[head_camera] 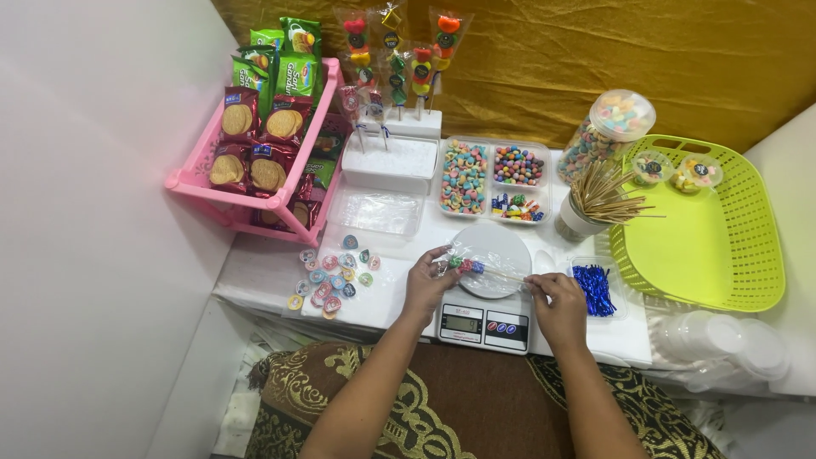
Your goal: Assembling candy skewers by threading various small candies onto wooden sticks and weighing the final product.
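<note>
A small home sweet-making stall: a white worktop (399,297) against a wall draped in golden cloth (595,59), with a pink rack (195,180) of biscuit packets (269,126), a divided tray of coloured candies (493,178), wrapped candy skewers (399,59) stood in a foam block (393,161), and a kitchen scale (486,321).

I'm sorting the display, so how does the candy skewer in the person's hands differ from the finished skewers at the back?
The candy skewer lies nearly flat over the kitchen scale, held by the left hand and right hand; the finished skewers stand upright in a white block. The held one carries small candies near one end only; the standing ones carry larger stacked pieces. Both appear wrapped in clear plastic.
</note>
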